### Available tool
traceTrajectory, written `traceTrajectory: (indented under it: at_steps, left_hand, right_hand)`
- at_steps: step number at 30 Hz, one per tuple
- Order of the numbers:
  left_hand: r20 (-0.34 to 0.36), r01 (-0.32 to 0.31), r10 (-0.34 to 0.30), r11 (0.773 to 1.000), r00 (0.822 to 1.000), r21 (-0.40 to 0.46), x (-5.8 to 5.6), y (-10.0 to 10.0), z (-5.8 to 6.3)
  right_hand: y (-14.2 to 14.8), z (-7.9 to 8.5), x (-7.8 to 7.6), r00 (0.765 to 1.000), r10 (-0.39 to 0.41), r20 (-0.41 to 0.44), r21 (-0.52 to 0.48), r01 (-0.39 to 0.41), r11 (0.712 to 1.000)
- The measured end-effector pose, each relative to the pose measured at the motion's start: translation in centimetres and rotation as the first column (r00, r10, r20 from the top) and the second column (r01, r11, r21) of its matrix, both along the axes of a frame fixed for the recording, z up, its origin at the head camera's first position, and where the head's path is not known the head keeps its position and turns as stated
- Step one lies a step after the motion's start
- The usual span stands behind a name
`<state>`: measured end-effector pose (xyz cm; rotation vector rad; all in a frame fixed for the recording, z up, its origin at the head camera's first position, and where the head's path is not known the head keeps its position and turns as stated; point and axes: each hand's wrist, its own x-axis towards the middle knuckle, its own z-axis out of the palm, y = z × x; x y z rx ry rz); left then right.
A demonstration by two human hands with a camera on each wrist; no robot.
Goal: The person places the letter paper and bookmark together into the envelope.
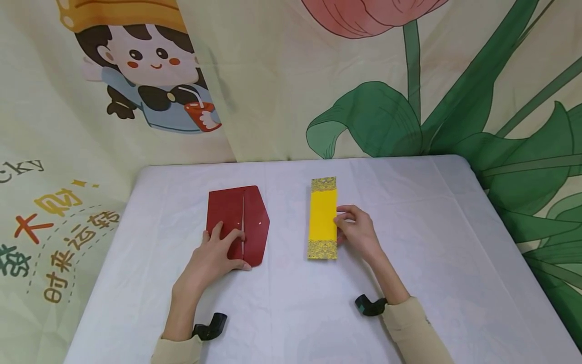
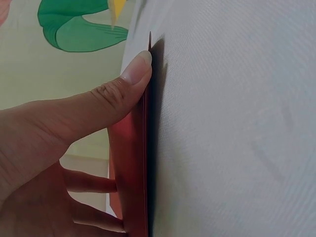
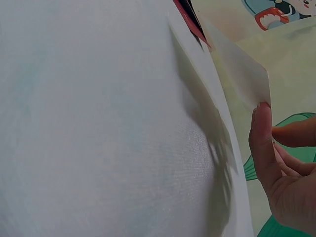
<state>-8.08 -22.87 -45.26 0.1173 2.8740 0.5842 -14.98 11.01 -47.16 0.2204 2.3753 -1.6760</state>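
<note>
Left hand (image 1: 218,250) spread, fingers resting on a red envelope (image 1: 232,210) beneath it, right hand (image 1: 359,230) pinching the edge of a yellow strip (image 1: 323,215) with 2 patterned ends, just left of that hand, white cloth (image 1: 291,308) below both.

Your left sleeve (image 1: 177,350) and right sleeve (image 1: 418,331) are plain beige. Your left wrist module (image 1: 210,328) and right wrist module (image 1: 374,307) are black and bent in an elbow shape.

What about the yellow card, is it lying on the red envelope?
No, the head view shows the yellow card to the right of the red envelope, with white cloth between them.
</note>
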Motion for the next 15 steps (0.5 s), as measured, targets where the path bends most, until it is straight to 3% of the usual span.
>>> traceTrajectory:
  at_steps: [15]
  left_hand:
    - [0.002, -0.006, 0.006, 1.000, 1.000, 0.006, 0.06, 0.05, 0.03]
  right_hand:
    - [-0.99, 0.37, 0.21, 1.000, 0.029, 0.000, -0.019, -0.029, 0.999]
